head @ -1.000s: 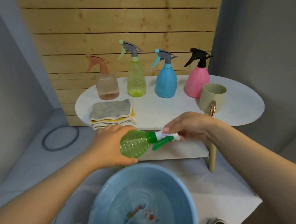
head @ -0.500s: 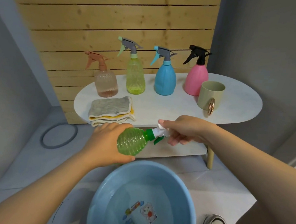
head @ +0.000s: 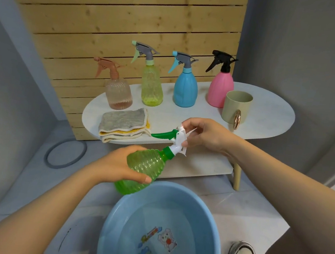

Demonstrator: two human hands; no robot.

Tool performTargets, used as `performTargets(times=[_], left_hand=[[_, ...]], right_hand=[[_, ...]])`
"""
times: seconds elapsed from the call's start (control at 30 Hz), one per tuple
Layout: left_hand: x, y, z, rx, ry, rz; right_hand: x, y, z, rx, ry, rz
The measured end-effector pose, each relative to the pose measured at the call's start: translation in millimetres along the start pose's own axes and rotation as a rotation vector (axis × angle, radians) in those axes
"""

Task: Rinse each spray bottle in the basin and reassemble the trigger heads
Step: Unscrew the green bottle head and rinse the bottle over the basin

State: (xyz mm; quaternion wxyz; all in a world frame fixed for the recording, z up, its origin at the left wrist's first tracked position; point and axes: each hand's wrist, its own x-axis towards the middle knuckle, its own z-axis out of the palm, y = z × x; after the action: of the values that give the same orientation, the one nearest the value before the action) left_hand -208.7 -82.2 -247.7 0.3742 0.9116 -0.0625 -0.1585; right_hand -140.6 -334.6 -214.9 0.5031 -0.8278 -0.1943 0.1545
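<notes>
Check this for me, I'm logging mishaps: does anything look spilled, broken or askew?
Nothing stands out. The ribbed green spray bottle is tilted only because the left hand holds it over the blue plastic basin while the right hand grips its white trigger head.

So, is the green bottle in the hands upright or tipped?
Tipped. The green bottle lies slanted in the left hand, its neck pointing up-right toward the right hand.

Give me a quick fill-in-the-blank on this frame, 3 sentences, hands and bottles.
1. The left hand grips the body of the ____ bottle above the basin.
2. The right hand holds that bottle's white trigger head, whose lever is ____.
3. ____ other spray bottles stand on the table.

Missing words: green; green; four
</notes>
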Motion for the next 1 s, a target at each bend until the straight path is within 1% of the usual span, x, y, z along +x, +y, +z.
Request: performTargets(times=[0.03,0.07,0.1,0.2,0.27,0.33,0.4,0.43,0.53,0.6,0.67,0.73,0.8,1.0], left_hand=[[-0.1,-1.1,-0.3,0.009,0.004,0.0],[-0.7,-1.8,-0.6,0.031,0.02,0.0],[-0.7,-3.0,-0.3,0.072,0.049,0.008],[-1.8,-2.5,1.9,0.351,0.186,0.051],[-3.1,-0.1,3.5,0.535,0.281,0.088],[-3.0,3.1,5.1,0.626,0.319,0.107],[-0.9,2.8,5.8,0.655,0.326,0.095],[-0.1,2.0,5.0,0.619,0.33,0.078],[0.6,0.2,1.4,0.381,0.365,0.07],[0.5,-0.1,-0.2,0.326,0.362,0.075],[0.0,-0.2,-1.4,0.322,0.328,0.066],[-0.2,-2.5,-2.5,0.309,0.293,0.045],[-1.3,-6.9,-5.1,0.282,0.286,0.029],[-5.0,-15.8,-8.1,0.256,0.279,-0.045]], right_hand=[[-1.4,-1.1,-2.2,-0.036,-0.007,0.016],[-2.9,-1.3,-4.4,-0.005,-0.027,0.047],[-4.4,-2.0,-5.1,0.085,-0.057,0.088],[-7.8,-3.3,-4.2,0.425,-0.104,0.261],[-6.9,0.3,-3.2,0.504,-0.076,0.339],[-7.4,2.1,-0.1,0.447,-0.069,0.323],[-7.1,3.9,2.8,0.346,-0.078,0.269],[-6.0,6.3,3.1,0.277,-0.067,0.253],[-4.4,8.8,1.8,0.104,-0.002,0.257],[-5.4,6.7,0.2,0.047,0.002,0.239],[-8.2,2.8,-2.1,-0.017,0.008,0.207],[-10.6,-0.1,-6.3,-0.051,0.078,0.188],[-8.8,-1.3,-11.6,-0.018,0.177,0.194],[5.5,2.5,-31.3,0.237,0.614,0.33]])
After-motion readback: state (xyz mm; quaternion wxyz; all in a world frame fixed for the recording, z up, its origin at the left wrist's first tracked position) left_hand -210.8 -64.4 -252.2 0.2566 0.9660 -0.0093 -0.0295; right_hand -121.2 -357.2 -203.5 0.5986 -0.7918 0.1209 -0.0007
